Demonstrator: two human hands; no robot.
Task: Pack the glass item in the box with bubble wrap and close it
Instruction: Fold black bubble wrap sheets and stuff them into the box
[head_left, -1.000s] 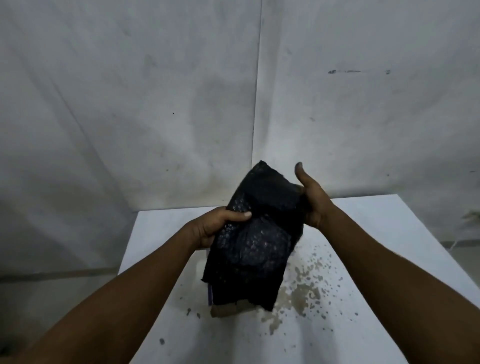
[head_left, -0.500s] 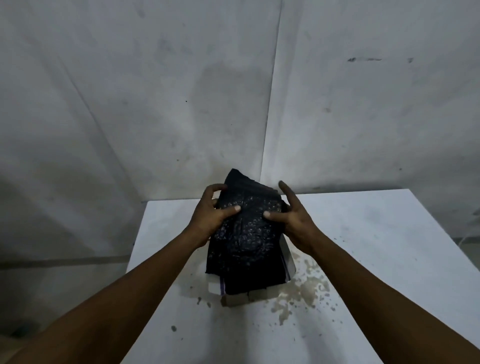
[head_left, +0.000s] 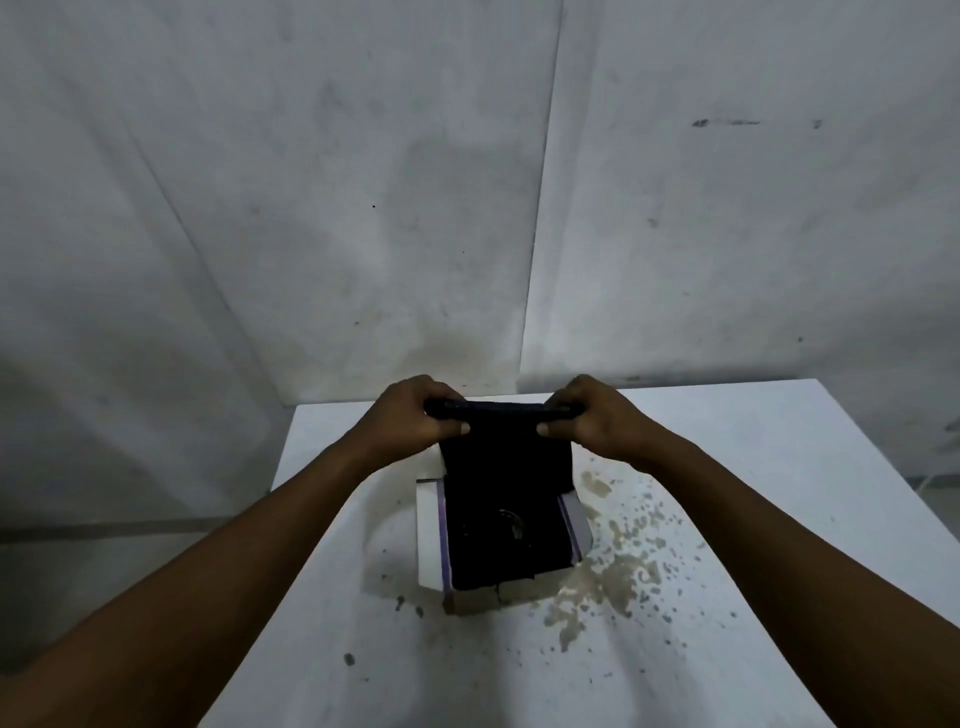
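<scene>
A small white box with purple-edged flaps stands open in the middle of the white table. Black bubble wrap hangs down into it and lines its inside. My left hand grips the wrap's upper left edge, thumb in front. My right hand grips the upper right edge the same way. Both hold the top edge taut above the box's far side. A faint rounded glint shows deep in the box; I cannot tell whether it is the glass item.
Brownish stains and specks spread over the table to the right of and in front of the box. A grey wall with a vertical seam rises just behind the table. The table's left edge drops off close to the box.
The bunched wrap came down from above the table into the box. My hands shifted from its sides to its top edge and spread it out flat.
</scene>
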